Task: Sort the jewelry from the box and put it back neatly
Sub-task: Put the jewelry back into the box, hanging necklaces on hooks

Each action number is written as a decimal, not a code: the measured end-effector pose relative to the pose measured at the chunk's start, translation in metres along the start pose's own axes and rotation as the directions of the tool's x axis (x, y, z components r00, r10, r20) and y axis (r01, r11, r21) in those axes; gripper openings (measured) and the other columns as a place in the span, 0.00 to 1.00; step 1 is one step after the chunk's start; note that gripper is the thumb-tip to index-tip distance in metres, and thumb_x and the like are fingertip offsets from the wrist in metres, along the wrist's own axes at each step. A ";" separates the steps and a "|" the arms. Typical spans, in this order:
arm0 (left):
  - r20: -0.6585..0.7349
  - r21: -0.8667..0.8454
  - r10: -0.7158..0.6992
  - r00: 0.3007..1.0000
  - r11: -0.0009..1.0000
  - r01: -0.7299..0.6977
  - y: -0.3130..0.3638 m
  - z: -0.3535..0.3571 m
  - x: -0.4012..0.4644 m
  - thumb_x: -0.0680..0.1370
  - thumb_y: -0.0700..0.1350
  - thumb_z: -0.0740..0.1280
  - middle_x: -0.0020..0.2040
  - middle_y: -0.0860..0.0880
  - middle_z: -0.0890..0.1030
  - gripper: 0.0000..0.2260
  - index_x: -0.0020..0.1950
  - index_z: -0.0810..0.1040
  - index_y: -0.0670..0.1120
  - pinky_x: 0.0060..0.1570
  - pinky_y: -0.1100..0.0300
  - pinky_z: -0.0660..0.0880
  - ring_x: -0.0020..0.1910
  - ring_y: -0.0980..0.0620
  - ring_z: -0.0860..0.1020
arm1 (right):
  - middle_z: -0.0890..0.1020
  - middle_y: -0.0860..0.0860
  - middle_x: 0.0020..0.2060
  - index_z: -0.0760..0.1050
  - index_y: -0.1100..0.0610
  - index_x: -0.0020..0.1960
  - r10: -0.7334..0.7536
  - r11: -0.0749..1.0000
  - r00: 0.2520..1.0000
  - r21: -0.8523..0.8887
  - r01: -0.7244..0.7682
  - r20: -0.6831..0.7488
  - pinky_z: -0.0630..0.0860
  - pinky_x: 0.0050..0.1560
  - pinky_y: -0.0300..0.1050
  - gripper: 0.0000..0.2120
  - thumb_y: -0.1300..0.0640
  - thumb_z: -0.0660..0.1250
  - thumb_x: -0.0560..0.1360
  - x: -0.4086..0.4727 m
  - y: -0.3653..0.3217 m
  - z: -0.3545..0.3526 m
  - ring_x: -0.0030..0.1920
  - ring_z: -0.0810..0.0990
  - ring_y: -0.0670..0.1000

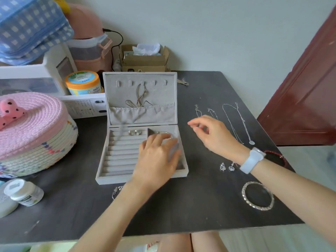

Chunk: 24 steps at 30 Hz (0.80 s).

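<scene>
A grey velvet jewelry box (116,160) stands open mid-table, its lid (112,99) upright with a brown cord (141,99) on a hook. Rings (133,132) sit in the top ring roll. My left hand (156,157) lies in the right compartment, fingers fairly straight over a silver bangle (164,132). My right hand (209,135) hovers right of the box, thumb and forefinger pinched on what seems a thin chain, barely visible. Silver necklaces (232,120), two earrings (227,167), a twisted silver bangle (257,195) and a red bracelet (276,157) lie on the dark table (200,206).
A small silver bracelet (116,190) lies at the box's front left corner. A pink-lidded woven basket (34,135), a white bottle (25,192) and an orange-lidded jar (83,82) crowd the left. A cardboard box (143,57) stands behind; a red-brown door (305,88) at the right.
</scene>
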<state>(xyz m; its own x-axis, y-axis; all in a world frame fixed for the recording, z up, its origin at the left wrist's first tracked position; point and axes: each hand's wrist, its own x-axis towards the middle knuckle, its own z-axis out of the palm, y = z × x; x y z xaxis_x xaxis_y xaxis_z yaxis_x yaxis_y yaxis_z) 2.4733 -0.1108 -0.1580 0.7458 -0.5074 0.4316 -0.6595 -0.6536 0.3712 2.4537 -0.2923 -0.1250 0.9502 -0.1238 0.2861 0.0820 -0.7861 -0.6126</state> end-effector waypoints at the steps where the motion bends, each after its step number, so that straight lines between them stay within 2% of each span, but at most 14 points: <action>1: 0.032 0.007 0.032 0.999 0.999 -0.033 0.014 0.008 -0.005 0.71 0.54 0.56 0.53 0.46 0.81 0.19 0.52 0.81 0.48 0.48 0.47 0.74 0.52 0.42 0.78 | 0.76 0.44 0.41 0.78 0.57 0.53 0.041 0.999 0.999 -0.028 -0.040 0.022 0.66 0.41 0.27 0.10 0.64 0.62 0.75 -0.007 0.008 -0.010 0.39 0.73 0.40; 3: 0.086 0.062 0.058 0.995 0.996 -0.064 0.035 0.023 -0.011 0.71 0.56 0.55 0.54 0.47 0.81 0.20 0.53 0.80 0.49 0.47 0.46 0.75 0.54 0.45 0.79 | 0.78 0.48 0.45 0.78 0.56 0.53 0.118 0.990 0.991 -0.087 -0.113 0.056 0.65 0.41 0.28 0.09 0.63 0.62 0.76 -0.021 0.025 -0.026 0.43 0.75 0.46; 5: 0.139 0.109 0.029 0.990 0.993 -0.045 0.045 0.036 -0.014 0.72 0.58 0.54 0.54 0.47 0.82 0.21 0.52 0.81 0.50 0.49 0.45 0.75 0.56 0.45 0.78 | 0.79 0.50 0.47 0.79 0.56 0.52 0.175 0.978 0.981 -0.128 -0.165 0.077 0.65 0.41 0.25 0.09 0.62 0.61 0.76 -0.036 0.040 -0.038 0.45 0.75 0.48; 7: 0.174 0.221 0.015 0.985 0.974 -0.054 0.045 0.047 -0.016 0.71 0.58 0.54 0.53 0.47 0.82 0.22 0.49 0.81 0.49 0.50 0.46 0.75 0.57 0.45 0.78 | 0.77 0.48 0.45 0.79 0.56 0.52 0.218 0.966 0.972 -0.158 -0.203 0.083 0.64 0.41 0.23 0.10 0.63 0.61 0.76 -0.049 0.052 -0.049 0.44 0.74 0.47; 10: 0.170 0.314 0.039 0.985 0.945 -0.092 0.042 0.054 -0.020 0.71 0.58 0.53 0.53 0.47 0.82 0.22 0.47 0.82 0.47 0.53 0.46 0.74 0.59 0.45 0.77 | 0.73 0.45 0.38 0.79 0.58 0.52 0.265 0.940 0.961 -0.244 -0.240 0.077 0.62 0.39 0.31 0.10 0.63 0.61 0.76 -0.065 0.069 -0.063 0.43 0.71 0.49; 11: 0.164 0.313 0.042 0.985 0.945 -0.093 0.042 0.055 -0.020 0.71 0.59 0.54 0.53 0.46 0.82 0.23 0.47 0.82 0.47 0.54 0.46 0.73 0.59 0.45 0.77 | 0.73 0.45 0.37 0.79 0.58 0.52 0.279 0.930 0.958 -0.267 -0.251 0.072 0.62 0.40 0.31 0.10 0.63 0.61 0.76 -0.069 0.075 -0.066 0.42 0.71 0.50; 14: 0.154 0.320 0.044 0.987 0.943 -0.091 0.043 0.055 -0.020 0.71 0.59 0.54 0.54 0.46 0.81 0.23 0.48 0.82 0.46 0.54 0.45 0.73 0.60 0.44 0.76 | 0.77 0.51 0.42 0.79 0.58 0.51 0.310 0.914 0.946 -0.302 -0.270 0.090 0.63 0.40 0.20 0.09 0.63 0.63 0.74 -0.079 0.087 -0.073 0.37 0.70 0.47; 16: 0.154 0.324 0.042 0.987 0.942 -0.090 0.044 0.055 -0.021 0.71 0.59 0.54 0.54 0.46 0.81 0.23 0.47 0.82 0.46 0.54 0.45 0.73 0.60 0.44 0.76 | 0.76 0.50 0.42 0.79 0.58 0.52 0.327 0.914 0.938 -0.290 -0.283 0.115 0.62 0.40 0.19 0.08 0.61 0.65 0.74 -0.084 0.088 -0.074 0.37 0.69 0.45; 20: 0.148 0.322 0.037 0.988 0.943 -0.083 0.046 0.053 -0.022 0.71 0.59 0.55 0.53 0.46 0.82 0.22 0.46 0.82 0.46 0.54 0.45 0.72 0.60 0.44 0.76 | 0.75 0.50 0.44 0.77 0.59 0.52 0.339 0.918 0.930 -0.265 -0.294 0.143 0.61 0.44 0.30 0.08 0.59 0.67 0.73 -0.086 0.086 -0.072 0.45 0.70 0.47; 24: 0.134 0.324 0.038 0.990 0.943 -0.080 0.046 0.053 -0.021 0.71 0.59 0.55 0.53 0.46 0.82 0.22 0.46 0.82 0.47 0.54 0.45 0.72 0.60 0.44 0.76 | 0.73 0.50 0.44 0.76 0.58 0.49 0.364 0.889 0.922 -0.344 -0.301 0.135 0.66 0.52 0.40 0.06 0.59 0.67 0.73 -0.083 0.091 -0.076 0.48 0.72 0.51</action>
<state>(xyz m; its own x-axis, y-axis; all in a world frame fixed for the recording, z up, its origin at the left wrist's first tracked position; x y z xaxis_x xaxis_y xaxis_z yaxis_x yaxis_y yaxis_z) 2.4323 -0.1599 -0.1941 0.7262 -0.6023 0.3315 -0.6510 -0.7575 0.0495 2.3593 -0.3996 -0.1487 0.9461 -0.3187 -0.0586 -0.3165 -0.8702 -0.3775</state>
